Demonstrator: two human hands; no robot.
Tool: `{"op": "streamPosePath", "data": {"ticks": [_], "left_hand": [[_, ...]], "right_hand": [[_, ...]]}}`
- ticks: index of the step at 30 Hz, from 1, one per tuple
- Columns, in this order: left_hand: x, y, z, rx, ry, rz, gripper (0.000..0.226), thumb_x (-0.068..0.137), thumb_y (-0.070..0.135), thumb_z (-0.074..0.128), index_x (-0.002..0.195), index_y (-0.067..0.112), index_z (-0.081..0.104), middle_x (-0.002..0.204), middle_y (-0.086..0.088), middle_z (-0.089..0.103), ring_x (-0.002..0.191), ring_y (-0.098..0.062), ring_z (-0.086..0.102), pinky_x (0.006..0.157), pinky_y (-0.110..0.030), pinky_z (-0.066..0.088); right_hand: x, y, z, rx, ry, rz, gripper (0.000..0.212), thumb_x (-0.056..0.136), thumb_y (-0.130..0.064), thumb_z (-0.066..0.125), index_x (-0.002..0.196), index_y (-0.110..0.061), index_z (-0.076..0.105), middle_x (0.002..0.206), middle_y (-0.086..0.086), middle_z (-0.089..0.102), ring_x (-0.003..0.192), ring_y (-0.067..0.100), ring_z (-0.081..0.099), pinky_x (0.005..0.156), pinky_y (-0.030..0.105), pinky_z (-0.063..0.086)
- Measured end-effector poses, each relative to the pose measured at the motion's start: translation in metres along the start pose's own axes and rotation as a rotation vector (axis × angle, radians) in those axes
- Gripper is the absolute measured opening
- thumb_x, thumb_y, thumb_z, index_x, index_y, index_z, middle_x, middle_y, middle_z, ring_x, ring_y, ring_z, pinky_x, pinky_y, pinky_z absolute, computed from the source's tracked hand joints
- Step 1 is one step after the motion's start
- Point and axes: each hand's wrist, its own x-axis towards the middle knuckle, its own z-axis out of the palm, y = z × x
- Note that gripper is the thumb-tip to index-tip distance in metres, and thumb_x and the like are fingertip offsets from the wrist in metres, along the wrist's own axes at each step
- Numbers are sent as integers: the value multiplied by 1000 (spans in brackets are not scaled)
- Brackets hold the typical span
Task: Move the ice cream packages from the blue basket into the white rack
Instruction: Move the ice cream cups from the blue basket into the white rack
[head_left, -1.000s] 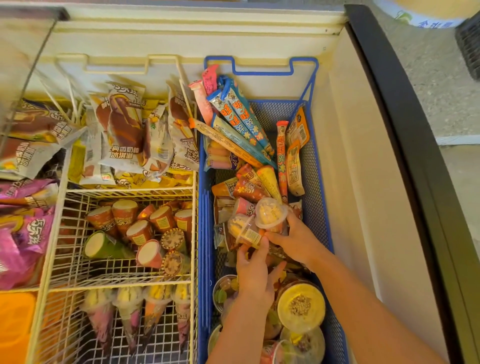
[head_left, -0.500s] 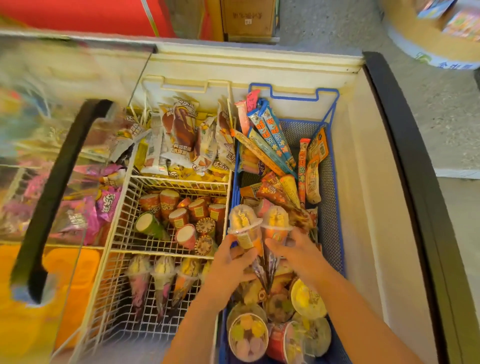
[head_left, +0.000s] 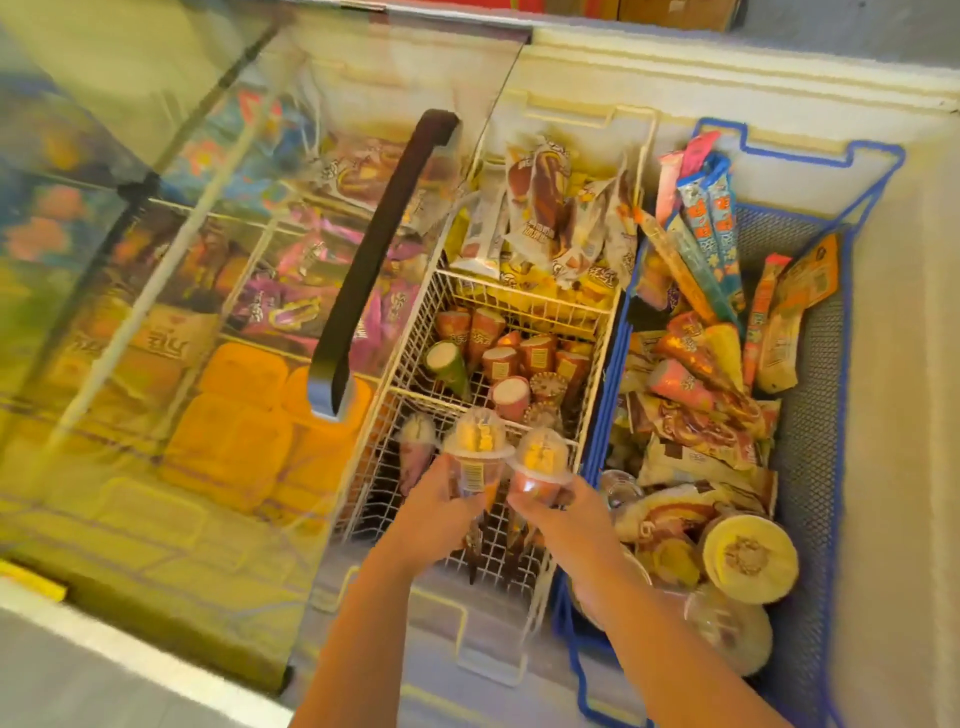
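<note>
My left hand (head_left: 434, 512) grips a dome-lidded ice cream cone (head_left: 475, 447) with yellow pieces under the clear lid. My right hand (head_left: 561, 519) grips a second dome-lidded cone (head_left: 540, 462) just beside it. Both cones are held upright over the near compartment of the white wire rack (head_left: 410, 338), which holds one cone (head_left: 415, 447) at its left. The blue basket (head_left: 815, 415) on the right is full of wrapped bars, cones and round tubs.
The rack's middle compartment holds several paper-topped cones (head_left: 498, 358); its far one holds chocolate bar packs (head_left: 545, 208). A glass sliding lid with a black handle (head_left: 379, 260) covers the freezer's left side. The freezer wall (head_left: 904, 415) rises right of the basket.
Both hands lifted the two dome-lidded cones out of the blue basket and carried them left, over the white rack's near compartment. The camera swung left too.
</note>
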Motion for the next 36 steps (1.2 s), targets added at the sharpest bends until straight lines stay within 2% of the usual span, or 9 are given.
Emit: {"op": "streamPosePath", "data": {"ticks": [3, 6, 8, 11, 14, 22, 29, 33, 36], "left_hand": [[1, -13, -12, 99, 30, 5, 48, 92, 5, 56, 134, 23, 42, 130, -3, 59, 114, -19, 56, 99, -40, 46], [10, -23, -15, 178, 42, -13, 40, 94, 11, 56, 127, 30, 43, 125, -3, 59, 108, -17, 54, 100, -38, 45], [20, -29, -14, 267, 49, -79, 47, 94, 17, 56, 137, 13, 38, 134, -12, 56, 115, -26, 55, 102, -40, 44], [40, -34, -10, 351, 72, -186, 55, 93, 20, 56, 140, 1, 36, 133, -18, 56, 120, -37, 55, 101, -46, 47], [59, -37, -8, 352, 49, -255, 54, 91, 25, 57, 135, -3, 42, 129, -25, 58, 116, -43, 57, 96, -50, 49], [90, -55, -2, 397, 2, -368, 59, 92, 31, 56, 139, 1, 36, 134, -27, 53, 119, -42, 55, 98, -54, 49], [98, -55, 10, 470, 29, -361, 70, 94, 21, 57, 148, 4, 16, 142, -23, 46, 126, -36, 49, 104, -45, 42], [98, -56, 10, 493, 34, -359, 75, 91, 17, 59, 149, 6, 13, 143, -22, 46, 128, -37, 48, 104, -42, 41], [96, -57, 9, 536, 36, -363, 74, 89, 18, 61, 149, 6, 18, 143, -22, 47, 127, -37, 49, 102, -42, 42]], "right_hand": [[0, 14, 25, -68, 19, 4, 44, 74, -29, 82, 109, -23, 58, 101, -2, 68, 90, 16, 63, 78, 34, 52], [6, 27, 43, -117, 50, 4, 50, 77, -27, 79, 119, -16, 55, 110, 4, 66, 102, 23, 62, 83, 34, 48], [9, 34, 52, -106, 71, 17, 52, 77, -24, 79, 122, -12, 54, 111, 7, 66, 103, 25, 62, 83, 34, 48], [19, 42, 60, -66, 100, 62, 44, 79, -21, 77, 116, -10, 56, 107, 11, 66, 99, 28, 62, 86, 44, 52], [32, 46, 64, -45, 138, 119, 38, 80, -24, 76, 109, -9, 57, 102, 11, 66, 91, 27, 62, 77, 41, 51], [57, 58, 70, -5, 111, 216, 40, 83, -22, 73, 117, -9, 57, 110, 10, 66, 91, 23, 59, 75, 34, 44], [64, 61, 71, 66, 125, 280, 51, 84, -22, 72, 127, -6, 48, 120, 14, 62, 106, 30, 59, 85, 38, 48], [62, 60, 71, 63, 124, 287, 49, 85, -21, 71, 127, -8, 49, 121, 13, 62, 109, 30, 58, 96, 45, 49], [62, 58, 70, 65, 93, 301, 51, 85, -21, 70, 129, -9, 47, 122, 13, 62, 109, 31, 58, 97, 45, 49]]}}
